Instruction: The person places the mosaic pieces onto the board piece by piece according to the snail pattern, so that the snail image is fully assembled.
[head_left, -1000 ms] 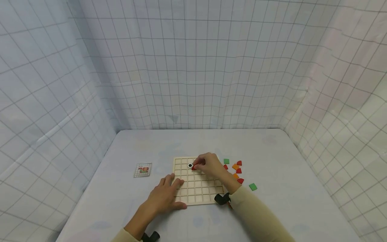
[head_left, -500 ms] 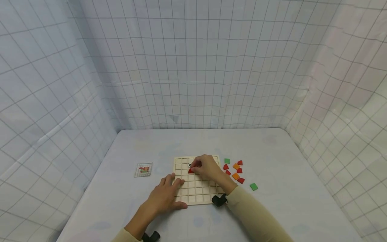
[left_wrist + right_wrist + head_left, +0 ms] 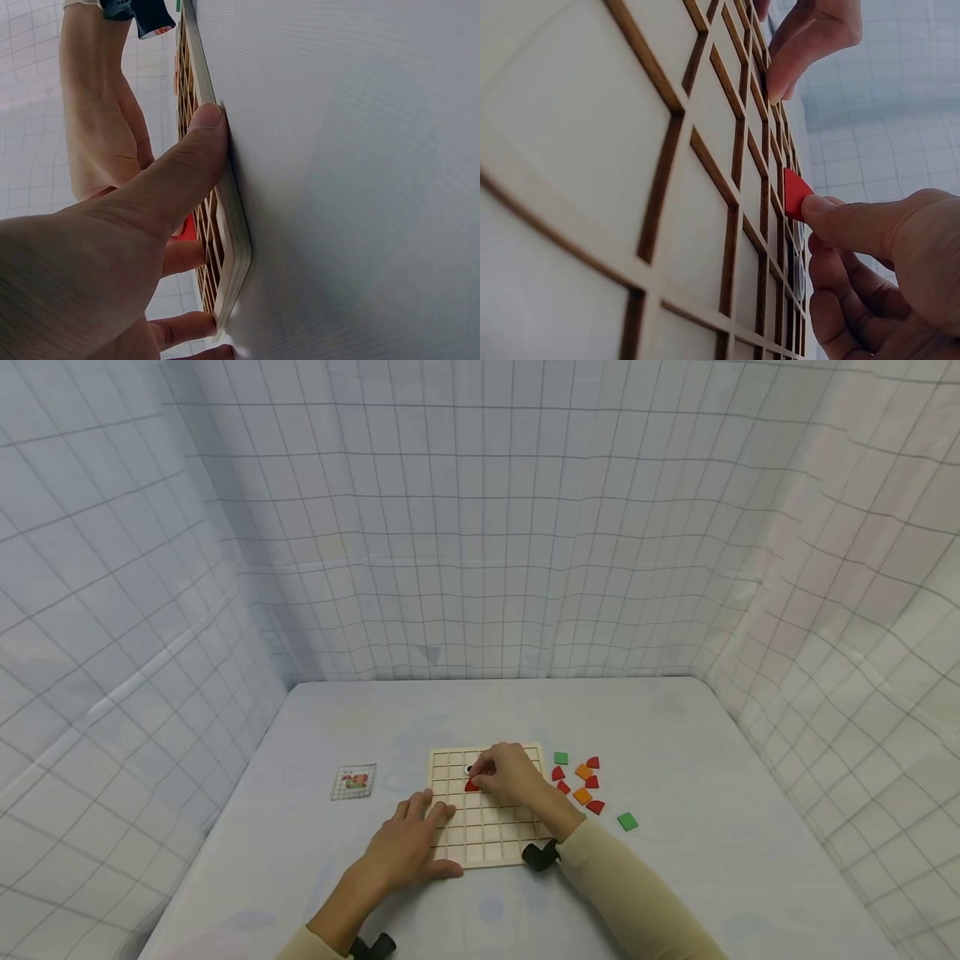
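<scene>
My right hand (image 3: 510, 774) pinches a red quarter-round tile (image 3: 795, 193) between thumb and fingers, right at the surface of a pale wooden grid board (image 3: 487, 852). In the head view the tile sits just on the near side of a round white-and-black eye tile (image 3: 468, 769), partly covered by the fingertips. My left hand (image 3: 407, 843) rests spread over the board's left side. Its thumb (image 3: 187, 161) lies along the near edge, and the other fingers touch the board around its left corner.
Right of the board lie loose tiles: several red quarter-rounds (image 3: 596, 807), orange squares (image 3: 582, 796) and green squares (image 3: 627, 822). A small gridded picture card (image 3: 353, 782) lies to the left. Gridded white curtains (image 3: 495, 568) surround the table (image 3: 675, 727).
My right hand has moved a little left and nearer with the red tile, from beside the eye tile to the near side of it. The left hand stays where it was.
</scene>
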A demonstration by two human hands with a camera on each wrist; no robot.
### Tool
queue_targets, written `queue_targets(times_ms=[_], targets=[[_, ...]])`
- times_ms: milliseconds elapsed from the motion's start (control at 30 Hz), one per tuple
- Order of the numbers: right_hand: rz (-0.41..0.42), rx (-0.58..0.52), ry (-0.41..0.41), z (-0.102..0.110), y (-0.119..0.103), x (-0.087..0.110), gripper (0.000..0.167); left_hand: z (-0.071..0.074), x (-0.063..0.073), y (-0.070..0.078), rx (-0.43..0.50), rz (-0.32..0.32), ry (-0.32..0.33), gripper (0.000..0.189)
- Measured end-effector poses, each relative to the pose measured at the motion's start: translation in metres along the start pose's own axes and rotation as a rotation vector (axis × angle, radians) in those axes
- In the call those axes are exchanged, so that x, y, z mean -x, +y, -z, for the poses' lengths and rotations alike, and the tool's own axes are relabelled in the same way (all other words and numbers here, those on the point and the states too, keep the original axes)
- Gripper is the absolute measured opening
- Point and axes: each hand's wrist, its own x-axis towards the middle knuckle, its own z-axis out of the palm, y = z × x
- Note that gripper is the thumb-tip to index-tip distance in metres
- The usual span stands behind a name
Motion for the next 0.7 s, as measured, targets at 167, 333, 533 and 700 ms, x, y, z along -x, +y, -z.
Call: queue_targets(times_ms=[167, 333, 533, 700], targets=[[0.012, 0.022, 0.004, 0.000, -0.001, 0.000, 0.005, -0.001, -0.001, -0.001, -0.013, -0.006, 0.007, 0.092], [0.019, 0.025, 0.005, 0.000, 0.000, -0.001, 0.007, -0.004, 0.000, -0.002, -0.017, -0.013, 0.015, 0.092], [0.057, -0.004, -0.012, -0.005, 0.009, -0.002, 0.011, -0.004, 0.000, -0.002, -0.011, -0.010, 0.012, 0.091], [0.011, -0.003, -0.029, -0.002, -0.001, 0.003, 0.012, -0.003, 0.000, -0.003, -0.020, -0.011, 0.014, 0.090]])
